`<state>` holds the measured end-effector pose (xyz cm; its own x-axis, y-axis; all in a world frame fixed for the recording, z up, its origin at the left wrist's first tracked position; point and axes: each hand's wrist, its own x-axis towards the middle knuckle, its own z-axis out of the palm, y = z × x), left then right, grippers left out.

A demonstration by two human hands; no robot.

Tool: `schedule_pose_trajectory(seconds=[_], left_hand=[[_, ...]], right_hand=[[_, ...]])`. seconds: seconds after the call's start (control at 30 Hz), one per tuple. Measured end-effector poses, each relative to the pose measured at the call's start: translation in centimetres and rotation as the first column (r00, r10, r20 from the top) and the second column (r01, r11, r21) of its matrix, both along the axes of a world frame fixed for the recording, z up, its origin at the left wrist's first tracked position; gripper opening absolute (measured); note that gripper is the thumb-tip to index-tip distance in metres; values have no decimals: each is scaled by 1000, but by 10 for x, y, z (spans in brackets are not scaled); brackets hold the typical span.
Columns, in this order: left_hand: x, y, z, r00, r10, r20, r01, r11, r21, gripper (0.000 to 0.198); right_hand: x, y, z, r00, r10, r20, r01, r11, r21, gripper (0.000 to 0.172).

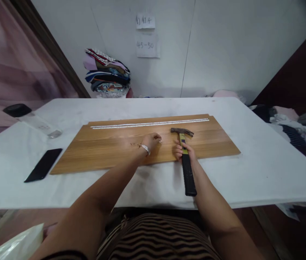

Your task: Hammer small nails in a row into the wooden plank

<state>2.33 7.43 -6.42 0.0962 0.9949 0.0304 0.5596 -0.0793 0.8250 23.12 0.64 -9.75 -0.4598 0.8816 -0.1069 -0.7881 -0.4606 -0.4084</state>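
Table [223,177], white and wide, spans the middle of the frame before you. Across its centre lies your wooden board [112,142], flat, its long side running from left to right. At the upper left, beyond the table's far edge, stands a stack of folded fabrics [108,76] against the wall. A clear bottle [37,122] with a black cap lies tilted at the left of the frame.

Your hammer [187,169] is right of centre, head toward the top and black grip toward you; your right hand [184,150] is clamped around its yellow neck, just below the head. Left of the board lies a dark, flat phone [43,165]. Your left hand [152,141] rests at the board's centre, thumb and fingertips drawn together; you cannot tell what, if anything, they pinch. Two thin white strips [147,124] run side by side along the board's far side. Your left wrist wears a pale bracelet [145,149], and just left of it lie small dark bits [134,144], too small to identify.
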Motion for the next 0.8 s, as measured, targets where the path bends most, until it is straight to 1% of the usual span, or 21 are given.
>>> schedule_pose_trajectory(seconds=[0.17, 0.33, 0.47, 0.63, 0.8], left_hand=[[-2, -2, -8, 999, 29, 34, -29, 1000, -13, 6], [3, -5, -11, 999, 28, 35, -28, 999, 15, 8], [6, -6, -13, 998, 3, -58, 3, 995, 100, 11], [4, -7, -11, 974, -38, -225, 90, 970, 225, 14], [4, -8, -9, 956, -35, -291, 98, 974, 204, 14]], right_hand=[[-1, 1, -1, 998, -1, 59, -3, 998, 62, 29], [-2, 0, -1, 1000, -15, 20, 15, 1000, 16, 30], [-2, 0, 0, 1000, -17, 18, 17, 1000, -1, 30], [-2, -1, 1, 1000, -15, 24, 15, 1000, -16, 27], [-3, -2, 2, 999, -14, -32, 13, 999, -32, 28]])
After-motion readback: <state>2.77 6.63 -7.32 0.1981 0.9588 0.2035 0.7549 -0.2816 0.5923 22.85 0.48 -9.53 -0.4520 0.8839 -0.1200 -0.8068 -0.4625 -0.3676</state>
